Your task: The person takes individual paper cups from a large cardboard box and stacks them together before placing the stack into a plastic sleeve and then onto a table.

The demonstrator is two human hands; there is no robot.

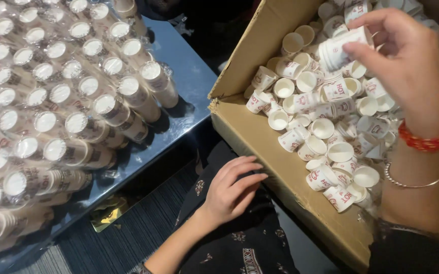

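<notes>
While our right hand (407, 66) is raised over the cardboard box (260, 134), its grip is closed on a short stack of cups (342, 48), pinched between thumb and fingers. We see the stack as small white paper cups nested one inside another, lying on its side, with red printing on the outer wall. It is held above the far end of the box, clear of the contents below.

Inside the box we find a heap of loose cups (326, 127) of the same kind: white, tapered, with rolled rims, lying at all angles, some mouth up and some on their sides. The box is plain brown corrugated board with a torn flap edge.

Our left hand (232, 190) rests flat and released on dark patterned fabric just beside the near wall of the box, holding nothing.

Left of the box, well apart, wrapped cup sleeves (72, 96) lie in rows on a glossy dark worktop (191, 76), each long stack sealed in clear film.
</notes>
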